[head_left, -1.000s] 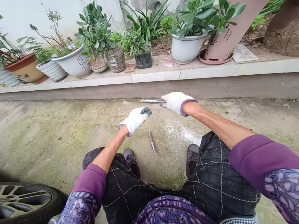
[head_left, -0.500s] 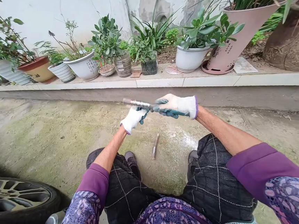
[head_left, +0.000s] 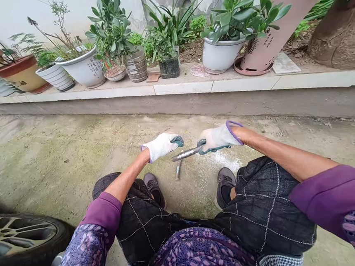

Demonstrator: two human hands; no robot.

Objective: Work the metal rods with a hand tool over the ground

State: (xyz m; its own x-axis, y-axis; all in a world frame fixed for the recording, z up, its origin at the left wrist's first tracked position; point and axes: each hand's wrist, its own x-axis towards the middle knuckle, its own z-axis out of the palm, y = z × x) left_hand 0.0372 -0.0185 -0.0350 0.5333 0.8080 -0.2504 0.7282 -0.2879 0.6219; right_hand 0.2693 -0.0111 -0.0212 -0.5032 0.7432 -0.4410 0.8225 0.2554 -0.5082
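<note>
Both my hands wear white work gloves with dark green palms and purple cuffs. My right hand is closed round one end of a dark rod with silvery wire wound along it. The rod's free end slants down to the left. My left hand is just left of the rod and apart from it, fingers curled together; whatever they may hold is hidden. Below the rod, a short brown stick lies on the concrete ground between my shoes, its upper part overlapped by the rod.
A tiled ledge runs across ahead, lined with potted plants, among them a white pot and a tall pink planter. A car wheel lies at the lower left. Pale powder is scattered near my right shoe.
My left hand has come off the wire-wound rod. My right hand has lowered the rod and moved it right, tipping its free end downward. The view has tilted down a little.
</note>
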